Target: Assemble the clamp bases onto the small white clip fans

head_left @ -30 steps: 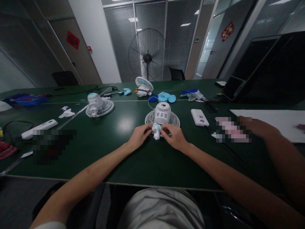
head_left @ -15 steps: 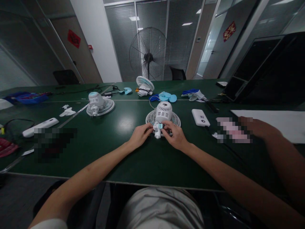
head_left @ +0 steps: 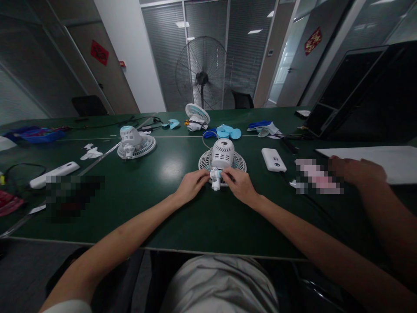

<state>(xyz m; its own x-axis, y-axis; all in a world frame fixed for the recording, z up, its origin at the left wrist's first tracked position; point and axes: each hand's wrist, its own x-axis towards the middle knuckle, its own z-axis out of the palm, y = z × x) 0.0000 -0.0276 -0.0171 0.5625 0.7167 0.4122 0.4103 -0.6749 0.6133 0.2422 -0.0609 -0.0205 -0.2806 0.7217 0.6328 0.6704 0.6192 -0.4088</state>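
A small white fan lies face down on the green table, its grille flat and its motor housing on top. A white jointed bracket sticks out from the housing toward me. My left hand is closed in a pinch at the bracket's left side. The fingers of my right hand pinch a small light-blue part on the bracket's right side; the fingertips partly cover it.
Another face-down fan is at left, and a third fan stands behind. Light-blue fan blades, gloves and a white power bank lie around. At right, another person's hand is beside a white sheet.
My right fingers have shifted slightly on the bracket and now cover more of the light-blue part. My left hand stays put. The other person's hand has moved a little over the white sheet.
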